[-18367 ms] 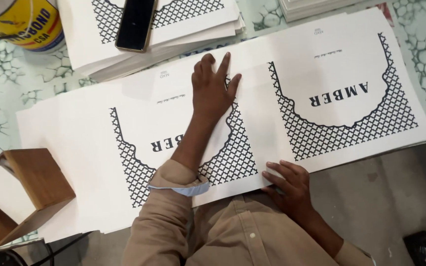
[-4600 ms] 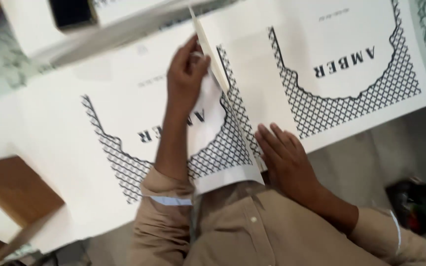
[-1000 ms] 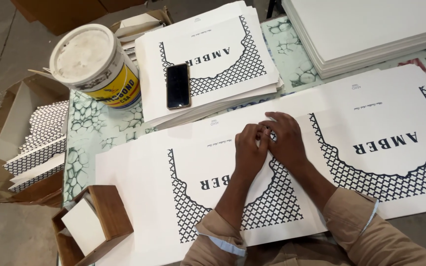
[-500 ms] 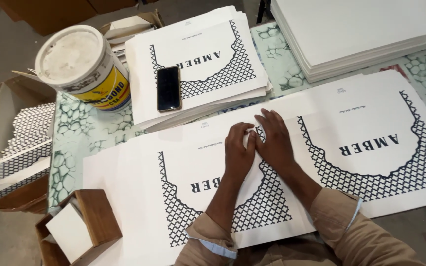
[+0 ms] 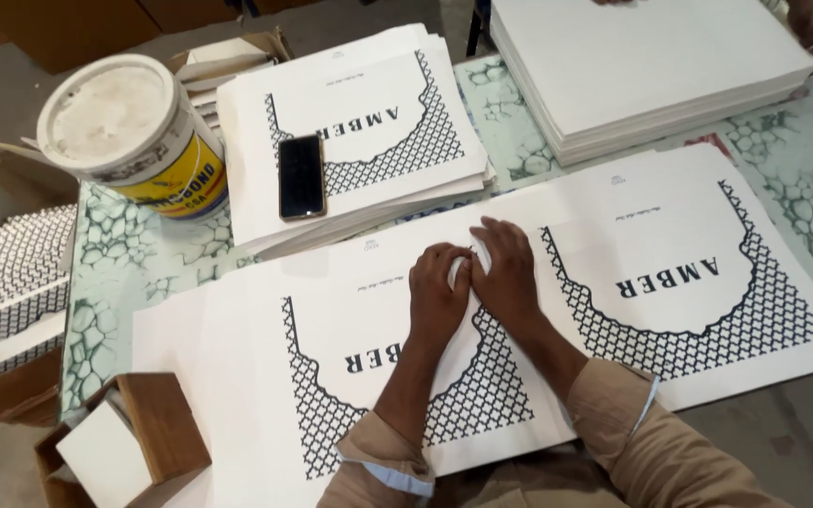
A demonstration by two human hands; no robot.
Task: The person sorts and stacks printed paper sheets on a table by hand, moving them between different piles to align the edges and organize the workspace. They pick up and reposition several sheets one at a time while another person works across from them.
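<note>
Both hands, left hand (image 5: 438, 293), right hand (image 5: 507, 273), still pressing printed sheet (image 5: 350, 329), apparently flat, ungripped

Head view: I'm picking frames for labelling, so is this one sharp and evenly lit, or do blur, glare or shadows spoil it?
Head view: sharp overall, the lattice print on the printed sheet reads crisply; light is soft and even; only faint shadows under the left hand and right hand; the phone screen shows a dull sheen, no harsh glare.
</note>
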